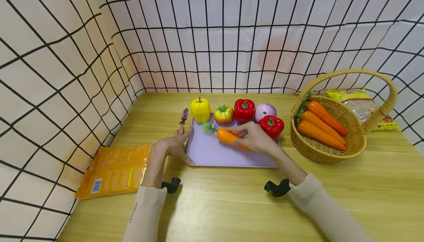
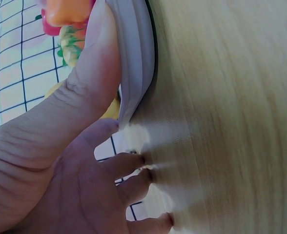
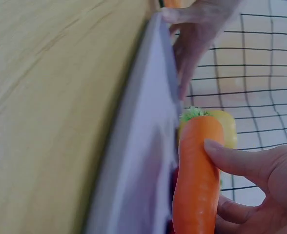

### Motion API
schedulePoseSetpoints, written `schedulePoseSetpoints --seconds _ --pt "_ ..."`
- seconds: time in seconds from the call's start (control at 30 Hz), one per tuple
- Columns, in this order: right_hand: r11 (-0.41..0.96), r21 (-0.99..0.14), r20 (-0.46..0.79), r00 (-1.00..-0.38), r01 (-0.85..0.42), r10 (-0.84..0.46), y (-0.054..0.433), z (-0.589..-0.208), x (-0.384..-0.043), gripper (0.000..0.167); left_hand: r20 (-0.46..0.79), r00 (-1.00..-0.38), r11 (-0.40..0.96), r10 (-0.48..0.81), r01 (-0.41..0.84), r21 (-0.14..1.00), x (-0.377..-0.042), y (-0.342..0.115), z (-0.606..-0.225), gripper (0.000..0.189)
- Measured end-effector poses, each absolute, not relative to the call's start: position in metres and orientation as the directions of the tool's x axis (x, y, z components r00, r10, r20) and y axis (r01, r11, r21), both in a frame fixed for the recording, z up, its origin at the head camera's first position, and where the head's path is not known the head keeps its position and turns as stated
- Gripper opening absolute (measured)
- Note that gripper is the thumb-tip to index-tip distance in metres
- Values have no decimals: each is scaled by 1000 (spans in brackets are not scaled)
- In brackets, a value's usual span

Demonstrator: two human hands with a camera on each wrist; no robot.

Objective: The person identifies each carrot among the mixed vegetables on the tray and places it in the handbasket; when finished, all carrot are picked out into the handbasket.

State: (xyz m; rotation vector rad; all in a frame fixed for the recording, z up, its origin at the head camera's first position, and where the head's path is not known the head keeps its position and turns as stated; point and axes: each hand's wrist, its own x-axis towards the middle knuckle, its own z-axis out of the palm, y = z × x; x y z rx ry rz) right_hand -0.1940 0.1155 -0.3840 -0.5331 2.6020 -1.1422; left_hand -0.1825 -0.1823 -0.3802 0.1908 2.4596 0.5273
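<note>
My right hand (image 1: 254,136) grips an orange carrot (image 1: 226,136) with a green leafy top, thumb on one side and fingers on the other. The carrot lies slantwise over a lilac tray (image 1: 215,157), its leaves toward the left. At the tray's front left corner, my left hand (image 1: 173,147) spreads its fingers; the thumb (image 2: 104,53) rests along the rim and the other fingertips touch the table. Along the tray's far side stand a yellow bell pepper (image 1: 200,110), a red-yellow tomato (image 1: 223,115), two red bell peppers (image 1: 244,111) and a purple onion (image 1: 265,111).
On the right stands a wicker basket (image 1: 306,153) with a tall handle, holding several carrots (image 1: 322,126). Behind it lies a clear and yellow food bag (image 1: 359,104). An orange packet (image 1: 116,168) lies at left, near a small purple-wrapped candy (image 1: 184,116). Gridded white walls enclose the table.
</note>
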Motion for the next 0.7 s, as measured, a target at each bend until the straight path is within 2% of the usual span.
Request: schedulePoseSetpoints --seconds 0.33,0.7 --pt "531 -810 -30 -887 -248 -460 146 -345 -182 48 -532 -805 904 263 14 427 -183 -182 -381 132" --pt "625 -758 -73 -928 -186 -365 208 -313 -171 51 -538 -799 906 268 20 422 -184 -183 -382 132"
